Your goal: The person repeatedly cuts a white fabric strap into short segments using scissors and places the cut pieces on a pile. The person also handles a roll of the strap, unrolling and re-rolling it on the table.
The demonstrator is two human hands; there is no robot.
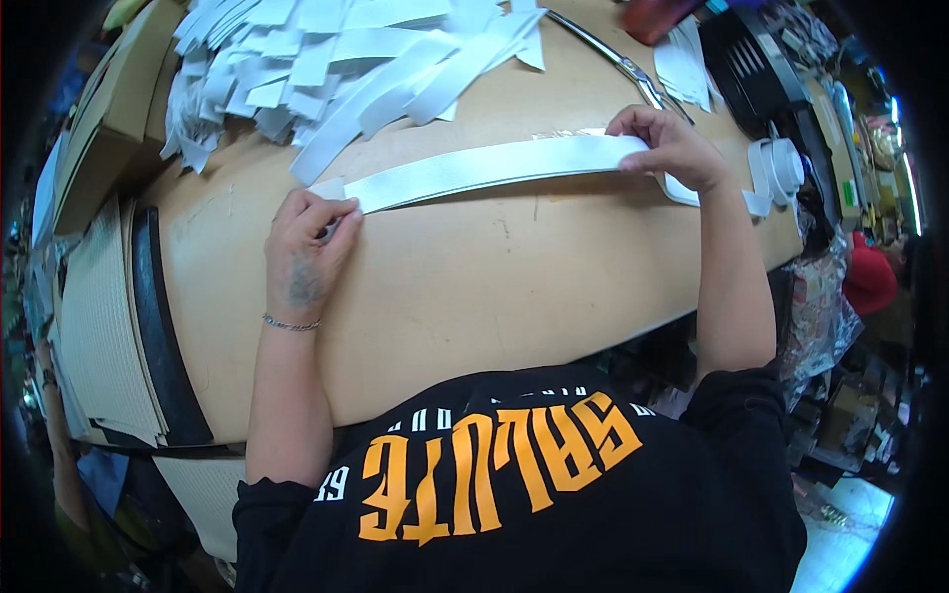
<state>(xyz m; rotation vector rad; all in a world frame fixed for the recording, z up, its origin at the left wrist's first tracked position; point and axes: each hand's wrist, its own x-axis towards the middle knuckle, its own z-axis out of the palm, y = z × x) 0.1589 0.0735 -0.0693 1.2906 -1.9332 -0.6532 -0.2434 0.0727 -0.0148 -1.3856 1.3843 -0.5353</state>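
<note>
A white flat band [494, 168] stretches across the table between my hands, slightly bowed. My left hand [308, 237] pinches its left end, with a short piece showing past the fingertips. At the other end my right hand [677, 148] grips the band between thumb and fingers. Beyond the right hand, more band loops toward a white roll [778, 170] at the table's right side. Large scissors [628, 67] lie just past my right hand. A heap of cut white strips [306, 59] covers the far left part of the table.
Cardboard boxes [119, 109] stand along the left edge, with stacked pale sheets [104, 326] nearer me. A black slotted crate [746, 69] is at the far right. A blurred red object [657, 18] shows at the far edge. Another person's arm [61, 425] appears far left.
</note>
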